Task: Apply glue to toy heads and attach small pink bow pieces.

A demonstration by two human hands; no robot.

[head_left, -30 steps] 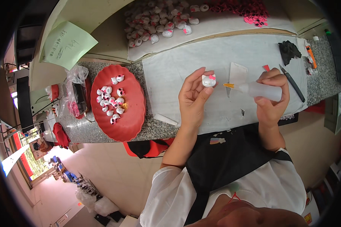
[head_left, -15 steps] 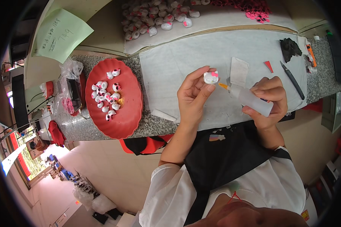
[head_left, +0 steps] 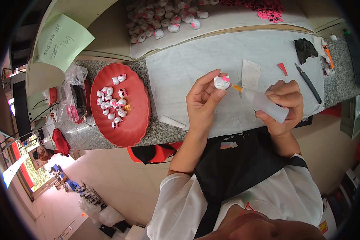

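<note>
Left hand (head_left: pixel 204 105) pinching white cat-face charm (head_left: pixel 221 82) | right hand (head_left: pixel 283 105) squeezing glue bottle (head_left: pixel 264 105), orange nozzle at charm's 3 o'clock | gluing step looks underway | next probably needs a steady tiny dab

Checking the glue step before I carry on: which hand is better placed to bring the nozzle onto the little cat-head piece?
Right. The right hand holds the squeeze bottle, its orange nozzle already pointing at the white cat-head piece. The left hand pinches that piece in its fingertips.
</note>
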